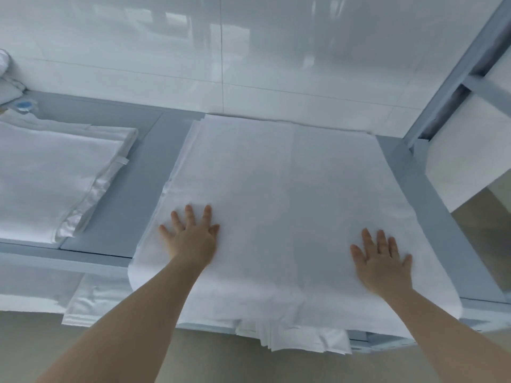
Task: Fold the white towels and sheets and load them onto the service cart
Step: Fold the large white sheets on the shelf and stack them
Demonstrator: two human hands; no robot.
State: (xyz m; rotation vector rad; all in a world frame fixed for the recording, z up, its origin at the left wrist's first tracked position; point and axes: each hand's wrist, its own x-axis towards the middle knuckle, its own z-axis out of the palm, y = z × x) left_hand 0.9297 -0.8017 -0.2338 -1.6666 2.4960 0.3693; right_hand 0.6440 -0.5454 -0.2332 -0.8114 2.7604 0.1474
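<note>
The step in hand looks like smoothing a fold: a large white cotton sheet (pixel 290 211), already folded into a broad rectangle of several layers, lies flat on the pale blue-grey shelf surface (pixel 110 194), its far edge against the glossy white tiled wall (pixel 193 51) and its near edge hanging slightly over the shelf's front rim. Loose layered edges show beneath that overhang (whether they belong to the same sheet or to another piece below, I cannot tell).

The left hand (pixel 190 236) lies flat on the sheet near its left edge, fingers straight and spread, palm down, gripping nothing. The right hand (pixel 383 261) rests the same way near the right edge, fingers splayed and pressing the cloth, holding nothing.

To the left, well apart from the sheet, a second folded white linen piece with a satin-edged hem (pixel 55 175) sits on the same surface. At the right stands a blue-grey metal frame post (pixel 453 78).

The next move probably calls for taking up one edge with both hands and bringing it across to halve the rectangle, keeping the layers aligned so the stack stays square before loading.
</note>
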